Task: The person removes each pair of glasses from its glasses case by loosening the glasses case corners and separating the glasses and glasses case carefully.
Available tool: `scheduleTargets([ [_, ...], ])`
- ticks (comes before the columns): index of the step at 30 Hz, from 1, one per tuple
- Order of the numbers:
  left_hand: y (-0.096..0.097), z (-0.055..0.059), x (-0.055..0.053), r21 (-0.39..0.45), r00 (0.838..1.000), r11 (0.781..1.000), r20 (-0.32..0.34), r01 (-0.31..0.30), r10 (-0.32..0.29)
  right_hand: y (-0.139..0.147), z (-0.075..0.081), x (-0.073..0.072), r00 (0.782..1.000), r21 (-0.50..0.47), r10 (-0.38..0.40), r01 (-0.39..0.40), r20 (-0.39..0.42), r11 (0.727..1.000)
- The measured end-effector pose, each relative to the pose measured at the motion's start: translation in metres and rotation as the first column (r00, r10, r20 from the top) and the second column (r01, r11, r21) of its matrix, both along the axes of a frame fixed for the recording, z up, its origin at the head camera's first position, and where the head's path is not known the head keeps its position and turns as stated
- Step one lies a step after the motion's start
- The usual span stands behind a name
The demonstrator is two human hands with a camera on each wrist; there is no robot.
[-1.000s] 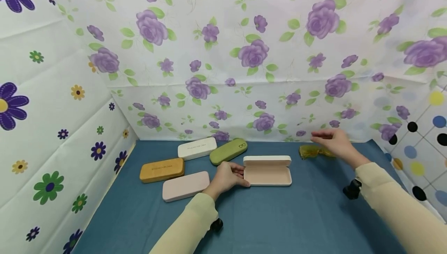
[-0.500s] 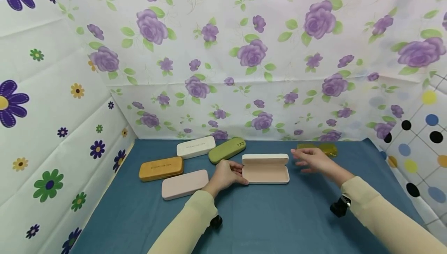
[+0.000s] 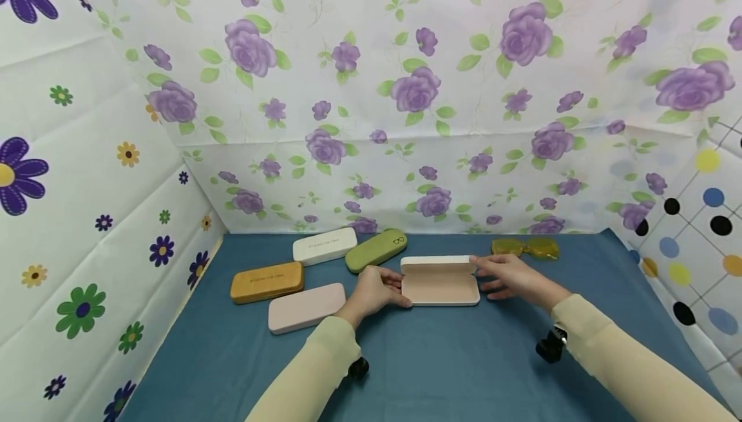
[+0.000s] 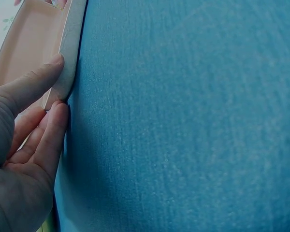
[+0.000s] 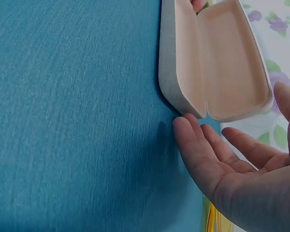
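An eyeglass case [image 3: 440, 290] with a pale outside and a peach lining stands open on the blue cloth, its lid tipped back, with nothing inside. My left hand [image 3: 373, 294] holds its left end, the thumb [image 4: 48, 72] over the front rim and the fingers against the end wall. At the other end is my right hand [image 3: 516, 279], fingers spread and slightly bent. In the right wrist view its thumb [image 5: 286, 99] is right beside the lid [image 5: 237, 63], and the fingertips [image 5: 183, 126] are by the case's lower corner. Yellow glasses [image 3: 542, 249] lie behind the right hand.
Left of the open case lie several closed ones: pink [image 3: 307, 308], mustard [image 3: 266, 281], white [image 3: 324, 246] and olive green [image 3: 377, 250]. A flower-printed sheet [image 3: 371, 100] rises at the back edge of the blue cloth [image 3: 440, 364]. Patterned sheets flank both sides.
My right hand has moved left and down from above the yellow glasses to the right end of the open eyeglass case. My left hand has kept its hold there.
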State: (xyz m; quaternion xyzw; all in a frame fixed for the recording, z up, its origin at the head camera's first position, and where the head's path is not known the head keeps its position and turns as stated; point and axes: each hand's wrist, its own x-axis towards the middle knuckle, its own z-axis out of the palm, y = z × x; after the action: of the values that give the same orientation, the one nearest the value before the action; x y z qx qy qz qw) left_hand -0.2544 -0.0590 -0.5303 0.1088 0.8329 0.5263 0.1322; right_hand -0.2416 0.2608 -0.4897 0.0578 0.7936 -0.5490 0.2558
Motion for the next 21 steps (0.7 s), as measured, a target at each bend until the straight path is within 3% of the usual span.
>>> scheduleTargets([
  [13, 0.001, 0.003, 0.000, -0.004, 1.000, 1.000, 0.006, -0.009, 0.009, -0.005, 0.001, 0.000, 1.000, -0.001, 0.006, -0.006, 0.009, 1.000],
  [21, 0.003, 0.012, 0.005, -0.023, 0.998, 0.999, 0.044, -0.032, 0.033, -0.006, 0.000, 0.002, 1.000, 0.000, 0.000, 0.000, 0.022, 1.000],
])
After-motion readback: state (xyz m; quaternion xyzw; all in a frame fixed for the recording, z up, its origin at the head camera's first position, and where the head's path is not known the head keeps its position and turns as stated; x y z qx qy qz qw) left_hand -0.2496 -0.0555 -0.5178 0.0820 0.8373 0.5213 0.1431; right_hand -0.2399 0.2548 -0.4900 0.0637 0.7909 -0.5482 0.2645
